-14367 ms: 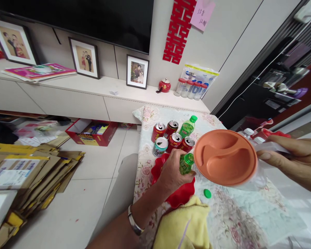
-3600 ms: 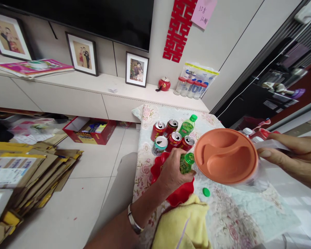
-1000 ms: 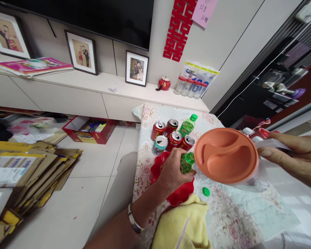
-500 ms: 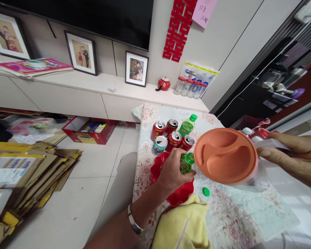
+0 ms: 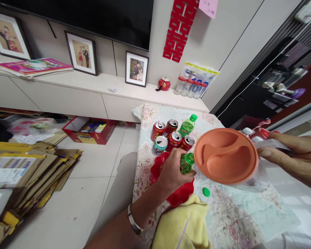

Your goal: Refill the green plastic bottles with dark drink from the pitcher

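The green plastic bottle (image 5: 185,166) is in my left hand (image 5: 172,167), fingers wrapped round its body, neck pointing up and its long axis near upright. Its mouth is bare, so the uncapping looks done; the loose green cap (image 5: 206,192) lies right of that hand, nearer me. Just right of the bottle's mouth is the clear pitcher (image 5: 259,178), its orange lid (image 5: 226,155) on and facing me, the body running back behind it; my right hand (image 5: 298,159) pinches its handle. I judge pouring underway or about to be (I can't make out any liquid), with that left to finish. Below my left hand sits a red scalloped tray (image 5: 180,195); beyond it, red cans (image 5: 174,140) and a capped bottle (image 5: 186,128).
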A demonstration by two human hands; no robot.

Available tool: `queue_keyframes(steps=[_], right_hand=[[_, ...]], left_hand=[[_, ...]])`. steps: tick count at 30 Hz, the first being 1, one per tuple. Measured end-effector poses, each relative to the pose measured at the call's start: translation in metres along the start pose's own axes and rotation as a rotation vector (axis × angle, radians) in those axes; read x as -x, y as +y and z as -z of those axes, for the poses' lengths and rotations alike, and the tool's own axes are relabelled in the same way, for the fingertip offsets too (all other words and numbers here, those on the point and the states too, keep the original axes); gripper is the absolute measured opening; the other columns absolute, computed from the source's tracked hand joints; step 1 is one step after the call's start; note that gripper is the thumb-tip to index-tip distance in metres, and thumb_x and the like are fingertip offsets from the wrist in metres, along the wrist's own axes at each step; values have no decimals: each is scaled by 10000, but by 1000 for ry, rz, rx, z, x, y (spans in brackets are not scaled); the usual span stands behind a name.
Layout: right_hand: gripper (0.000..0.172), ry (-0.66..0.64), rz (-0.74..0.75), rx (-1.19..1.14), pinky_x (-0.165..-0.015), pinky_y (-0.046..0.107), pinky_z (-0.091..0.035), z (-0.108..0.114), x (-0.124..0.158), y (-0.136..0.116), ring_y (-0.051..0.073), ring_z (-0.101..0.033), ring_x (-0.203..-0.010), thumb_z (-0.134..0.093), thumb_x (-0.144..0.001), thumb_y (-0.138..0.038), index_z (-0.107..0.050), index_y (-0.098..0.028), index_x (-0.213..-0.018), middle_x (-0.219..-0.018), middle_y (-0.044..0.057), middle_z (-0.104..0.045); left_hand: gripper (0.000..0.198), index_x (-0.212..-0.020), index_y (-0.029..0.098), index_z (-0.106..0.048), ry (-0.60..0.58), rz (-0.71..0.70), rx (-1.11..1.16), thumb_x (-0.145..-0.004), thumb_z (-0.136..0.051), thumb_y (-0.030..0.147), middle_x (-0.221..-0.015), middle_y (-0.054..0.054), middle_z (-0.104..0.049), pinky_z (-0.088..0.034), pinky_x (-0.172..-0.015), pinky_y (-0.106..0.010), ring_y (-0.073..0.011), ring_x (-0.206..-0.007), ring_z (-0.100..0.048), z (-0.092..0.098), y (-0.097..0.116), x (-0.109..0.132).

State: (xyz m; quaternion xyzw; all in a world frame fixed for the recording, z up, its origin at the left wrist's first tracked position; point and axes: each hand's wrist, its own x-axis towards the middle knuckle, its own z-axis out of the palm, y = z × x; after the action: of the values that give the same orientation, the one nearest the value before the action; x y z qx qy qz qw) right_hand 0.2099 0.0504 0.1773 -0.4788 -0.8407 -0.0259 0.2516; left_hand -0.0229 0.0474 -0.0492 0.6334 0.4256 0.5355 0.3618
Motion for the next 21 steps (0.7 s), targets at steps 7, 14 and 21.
queue_keyframes(steps=[7, 14, 21], right_hand=[[526, -6, 0, -4, -341, 318, -452, 0, 1, 2, 191, -540, -398, -664, -899, -780, -729, -317, -659, -495, -5, -580], [436, 1, -62, 6, -369, 398, -397, -1, 4, 0, 224, -481, -414, -606, -936, -708, -671, -372, -665, -499, -5, -533], [482, -1, -48, 8, -364, 353, -426, -1, 4, 2, 207, -523, -409, -624, -909, -786, -717, -361, -701, -503, -15, -567]], left_hand=[[536, -1142, 242, -531, -3, -7, 1, -690, -819, 251, -1102, -59, -616, -555, -914, -434, -285, -1034, -664, 0, 0, 0], [522, -1126, 250, -528, -1, 7, 4, -690, -814, 252, -1096, -50, -617, -549, -903, -422, -274, -1015, -658, 0, 0, 0], [523, -1122, 252, -535, -3, 17, 9, -683, -820, 246, -1110, -49, -630, -553, -904, -416, -269, -1015, -662, 1, 3, -1]])
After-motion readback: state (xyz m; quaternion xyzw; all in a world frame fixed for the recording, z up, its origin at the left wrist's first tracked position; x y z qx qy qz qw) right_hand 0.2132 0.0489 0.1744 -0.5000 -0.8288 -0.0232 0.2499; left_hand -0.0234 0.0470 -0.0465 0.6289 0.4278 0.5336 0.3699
